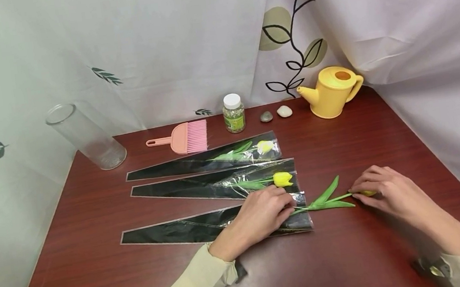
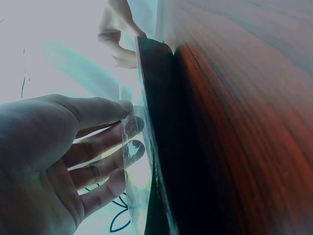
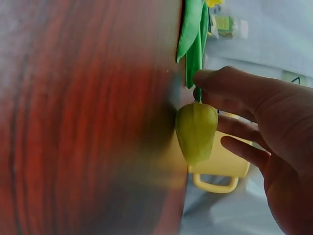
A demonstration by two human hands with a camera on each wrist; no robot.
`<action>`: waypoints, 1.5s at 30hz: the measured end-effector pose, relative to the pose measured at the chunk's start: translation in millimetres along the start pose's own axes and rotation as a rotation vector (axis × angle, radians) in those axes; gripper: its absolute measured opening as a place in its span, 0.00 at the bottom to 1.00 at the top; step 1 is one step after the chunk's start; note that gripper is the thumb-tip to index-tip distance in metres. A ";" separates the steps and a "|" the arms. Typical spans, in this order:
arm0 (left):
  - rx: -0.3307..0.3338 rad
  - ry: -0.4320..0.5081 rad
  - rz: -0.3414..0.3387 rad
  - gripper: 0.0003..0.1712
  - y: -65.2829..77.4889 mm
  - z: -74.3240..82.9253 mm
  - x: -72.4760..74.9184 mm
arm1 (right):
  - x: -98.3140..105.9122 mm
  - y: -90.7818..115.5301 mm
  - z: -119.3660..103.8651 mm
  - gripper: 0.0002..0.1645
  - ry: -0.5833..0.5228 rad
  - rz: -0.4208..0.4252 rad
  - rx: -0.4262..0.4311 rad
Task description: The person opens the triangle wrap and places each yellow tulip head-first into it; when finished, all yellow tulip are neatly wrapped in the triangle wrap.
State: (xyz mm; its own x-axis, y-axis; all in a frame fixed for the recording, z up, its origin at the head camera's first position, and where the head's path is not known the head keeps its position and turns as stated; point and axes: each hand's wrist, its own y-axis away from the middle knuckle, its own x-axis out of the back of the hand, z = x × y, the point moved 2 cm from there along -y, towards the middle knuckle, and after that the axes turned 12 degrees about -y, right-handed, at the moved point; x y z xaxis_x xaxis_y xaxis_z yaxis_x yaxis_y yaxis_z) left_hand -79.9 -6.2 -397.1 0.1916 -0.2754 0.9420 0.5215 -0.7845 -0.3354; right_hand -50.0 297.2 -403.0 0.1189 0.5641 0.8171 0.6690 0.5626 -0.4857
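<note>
My right hand (image 1: 393,193) pinches the stem of a yellow tulip (image 3: 196,131) just below its bloom, thumb and forefinger together. Its green leaves point left, and the lower stem end overlaps the mouth of the nearest black-backed clear flower sleeve (image 1: 172,232). At that mouth, my left hand (image 1: 264,213) pinches the clear film between thumb and fingers, lifting it away from the black backing in the left wrist view. Two more sleeves lie behind: the middle sleeve (image 1: 179,188) holds a yellow tulip (image 1: 282,178), and so does the far sleeve (image 1: 164,169).
Along the back stand a tall clear glass vase (image 1: 98,143), a white-lidded jar (image 1: 233,114) and a yellow watering can (image 1: 331,92). A pink brush with dustpan (image 1: 182,138), a grey stone (image 1: 266,117) and a white stone (image 1: 284,111) lie between them. Curtains enclose the table.
</note>
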 end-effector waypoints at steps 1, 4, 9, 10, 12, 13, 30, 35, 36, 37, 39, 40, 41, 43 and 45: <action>-0.002 -0.001 0.001 0.03 0.0 0.1 0.0 | 0.3 -0.5 -0.9 0.32 -0.011 0.004 0.007; -0.004 -0.001 0.003 0.03 -0.3 0.1 -0.1 | 0.1 -2.1 -5.1 0.26 -0.080 0.023 0.020; -0.002 0.014 0.012 0.03 -0.7 0.3 0.5 | -7.6 -6.8 -15.7 0.04 -0.195 0.003 0.004; -0.002 0.019 0.016 0.03 -0.8 0.5 0.5 | -10.0 -7.9 -18.0 0.04 -0.208 -0.014 -0.018; -0.003 0.031 0.026 0.03 -1.3 1.2 1.0 | -15.0 -10.6 -22.9 0.11 -0.232 -0.043 -0.058; -0.002 0.036 0.030 0.03 -1.5 1.6 1.3 | -17.5 -12.0 -25.3 0.14 -0.244 -0.058 -0.082; -0.017 0.042 0.049 0.07 -3.0 4.5 5.6 | -52.5 -35.0 -46.1 0.21 -0.418 -0.009 -0.042; -0.015 0.038 0.042 0.07 -3.4 4.6 5.7 | -56.2 -35.4 -47.0 0.19 -0.406 -0.039 -0.077; -0.014 0.037 0.041 0.07 -3.4 4.6 5.6 | -56.6 -35.4 -47.2 0.20 -0.402 -0.039 -0.073; -0.014 0.034 0.040 0.06 -3.4 4.6 5.5 | -56.8 -35.7 -47.6 0.20 -0.399 -0.038 -0.067; -0.013 0.031 0.039 0.07 -3.2 5.0 5.6 | -57.3 -35.9 -48.1 0.20 -0.392 -0.036 -0.057; -0.012 0.029 0.038 0.07 -3.1 5.0 5.5 | -57.5 -35.9 -48.2 0.19 -0.392 -0.035 -0.054; -0.012 0.028 0.037 0.07 -3.0 5.1 5.5 | -57.6 -36.0 -48.3 0.19 -0.394 -0.034 -0.052; -0.012 0.023 0.037 0.07 -3.1 4.9 5.2 | -56.9 -35.9 -48.8 0.19 -0.392 -0.041 -0.056; -0.010 0.023 0.034 0.07 -3.0 4.9 5.4 | -54.7 -35.4 -49.4 0.20 -0.394 -0.046 -0.056</action>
State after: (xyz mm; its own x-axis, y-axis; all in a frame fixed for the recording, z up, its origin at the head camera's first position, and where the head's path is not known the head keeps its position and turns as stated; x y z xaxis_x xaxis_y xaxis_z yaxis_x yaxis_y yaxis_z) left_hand -76.3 -2.6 -391.0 0.1900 -0.3140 0.9302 0.5067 -0.7802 -0.3669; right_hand -44.0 216.6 -415.1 -0.1956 0.7336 0.6508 0.7074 0.5652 -0.4244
